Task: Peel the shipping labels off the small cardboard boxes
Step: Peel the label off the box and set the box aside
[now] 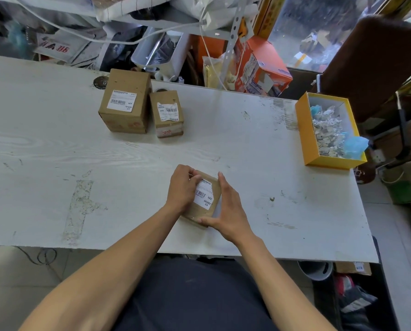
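**Label may tear at the corner**

My left hand (pixel 181 187) has fingers curled, picking at the shipping label (pixel 204 193) near its top-left corner. My right hand (pixel 226 206) braces the small cardboard box (pixel 200 206) by the desk's (pixel 56 144) near edge, fingers straight, thumb spread. Pull unevenly, and the paper could rip, or the box could slide.

Label (pixel 204 194) on the box (pixel 200 211) under the hands is showing "MX", "MXRC", "E0" beside a barcode; smaller print unreadable. Label (pixel 120 101) on the tall box (pixel 125 101) at the back is reading "22/42", "MX", "MXRC", "E0", with a barcode. Torn label (pixel 168 112) on the shorter box (pixel 167 113) beside it is lying sideways, showing "MX", "MXRC", "22/42". Red characters on the white paper (pixel 56 45) behind the table are sitting upside down, not legible.
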A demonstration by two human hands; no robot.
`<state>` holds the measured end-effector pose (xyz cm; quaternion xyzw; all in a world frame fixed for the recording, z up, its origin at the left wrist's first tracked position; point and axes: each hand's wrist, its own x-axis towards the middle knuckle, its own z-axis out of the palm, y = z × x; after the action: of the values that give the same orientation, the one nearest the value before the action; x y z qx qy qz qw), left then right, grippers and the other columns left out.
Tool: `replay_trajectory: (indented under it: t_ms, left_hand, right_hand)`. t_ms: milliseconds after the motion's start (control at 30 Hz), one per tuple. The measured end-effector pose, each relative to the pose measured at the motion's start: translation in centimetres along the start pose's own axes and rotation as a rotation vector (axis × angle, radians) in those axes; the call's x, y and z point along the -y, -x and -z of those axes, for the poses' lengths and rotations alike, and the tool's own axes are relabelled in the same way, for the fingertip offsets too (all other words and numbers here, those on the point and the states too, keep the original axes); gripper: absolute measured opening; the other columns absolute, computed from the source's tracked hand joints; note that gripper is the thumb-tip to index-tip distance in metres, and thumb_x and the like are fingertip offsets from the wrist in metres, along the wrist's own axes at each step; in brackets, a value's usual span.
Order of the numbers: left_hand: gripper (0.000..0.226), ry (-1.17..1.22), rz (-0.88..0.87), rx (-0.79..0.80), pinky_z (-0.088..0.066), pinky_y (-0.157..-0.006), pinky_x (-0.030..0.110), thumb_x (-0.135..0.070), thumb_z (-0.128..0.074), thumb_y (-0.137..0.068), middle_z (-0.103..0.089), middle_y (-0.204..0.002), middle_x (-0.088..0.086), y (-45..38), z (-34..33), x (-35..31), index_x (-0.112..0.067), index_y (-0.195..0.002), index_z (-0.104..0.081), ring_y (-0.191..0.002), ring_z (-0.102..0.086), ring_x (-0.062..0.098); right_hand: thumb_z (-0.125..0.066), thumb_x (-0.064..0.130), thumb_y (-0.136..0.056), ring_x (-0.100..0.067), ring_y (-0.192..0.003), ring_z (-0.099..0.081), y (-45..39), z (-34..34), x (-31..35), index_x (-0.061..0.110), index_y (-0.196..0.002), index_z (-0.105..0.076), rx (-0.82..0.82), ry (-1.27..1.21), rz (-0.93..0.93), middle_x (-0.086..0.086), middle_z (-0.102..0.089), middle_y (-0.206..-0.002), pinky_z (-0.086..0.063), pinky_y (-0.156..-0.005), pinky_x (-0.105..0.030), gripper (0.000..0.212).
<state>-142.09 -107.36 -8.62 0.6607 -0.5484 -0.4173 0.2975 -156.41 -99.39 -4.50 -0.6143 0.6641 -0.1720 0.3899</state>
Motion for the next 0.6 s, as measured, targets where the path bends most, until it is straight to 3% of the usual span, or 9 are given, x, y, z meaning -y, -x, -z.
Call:
replay_trajectory:
  t_ms: [167,300,400,500,600]
  left_hand:
    - [0.003,0.02,-0.003,-0.049,-0.038,-0.065,0.004,-0.011,-0.06,-0.092,-0.057,-0.102,0.002,0.1,-1.6,-1.2,-0.013,-0.091,-0.059,-0.082,-0.056,0.007]
    - [0.027,0.11,-0.056,-0.062,-0.04,-0.073,0.002,-0.01,-0.061,-0.091,-0.062,-0.109,-0.006,0.8,-2.0,-1.1,-0.021,-0.115,-0.068,-0.092,-0.061,0.005]
    - [0.028,0.174,-0.071,-0.083,-0.043,-0.075,0.004,-0.007,-0.065,-0.088,-0.066,-0.111,-0.009,1.5,-2.0,-0.6,-0.02,-0.112,-0.072,-0.098,-0.06,-0.004]
    - [0.025,0.228,-0.043,-0.13,-0.043,-0.076,0.002,-0.004,-0.067,-0.086,-0.068,-0.107,-0.012,2.1,-2.3,-0.6,-0.02,-0.104,-0.075,-0.097,-0.057,-0.015]
    - [0.022,0.238,-0.022,-0.139,-0.041,-0.075,0.002,-0.004,-0.067,-0.084,-0.07,-0.1,-0.015,2.0,-2.3,-0.9,-0.021,-0.095,-0.076,-0.095,-0.062,-0.008]
  right_hand:
    - [-0.089,0.043,-0.063,-0.011,-0.144,-0.015,-0.7,1.4,-1.4,0.044,-0.152,0.005,0.013,0.034,0.047,0.013,-0.021,-0.155,-0.029,-0.115,-0.034,0.129]
    - [-0.089,0.046,-0.061,-0.01,-0.146,-0.017,-1.4,2.4,-2.4,0.044,-0.152,0.004,0.044,0.043,0.061,0.012,-0.019,-0.158,-0.028,-0.114,-0.031,0.13]
    - [-0.088,0.046,-0.062,-0.008,-0.144,-0.019,-1.7,2.9,-2.9,0.048,-0.151,0.005,0.062,0.046,0.089,0.014,-0.019,-0.158,-0.028,-0.11,-0.026,0.128]
    - [-0.087,0.045,-0.064,-0.007,-0.145,-0.018,-2.0,3.0,-3.2,0.055,-0.147,0.004,0.075,0.044,0.123,0.019,-0.018,-0.157,-0.03,-0.113,-0.031,0.123]
    - [-0.086,0.045,-0.065,-0.007,-0.146,-0.016,-2.0,2.8,-3.6,0.052,-0.149,-0.003,0.077,0.041,0.144,0.023,-0.015,-0.158,-0.03,-0.116,-0.035,0.118]
